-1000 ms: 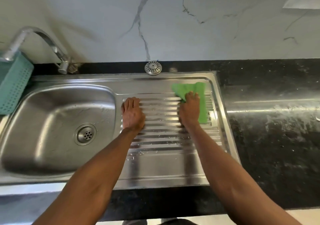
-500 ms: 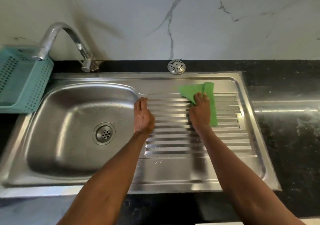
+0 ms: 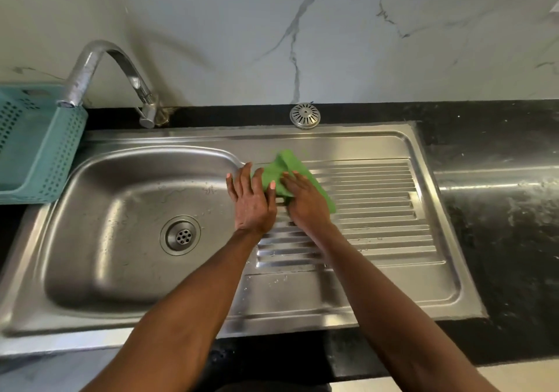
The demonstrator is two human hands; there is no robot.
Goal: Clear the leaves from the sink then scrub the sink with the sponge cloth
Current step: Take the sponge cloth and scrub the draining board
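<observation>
Scrub step in hand: no leaves visible in the basin (image 3: 121,210), and the green cloth (image 3: 292,171) lies on the ribbed drainboard (image 3: 378,204) at its basin-side end. Right hand (image 3: 305,201) lies flat on the cloth with fingers straight, pressing, not clenched; left hand (image 3: 251,198) rests flat just beside it, fingers extended, its thumb side touching the cloth edge. Judgement: next move needs steady downward pressure while sliding the cloth along the ribs, or over the rim into the basin.
</observation>
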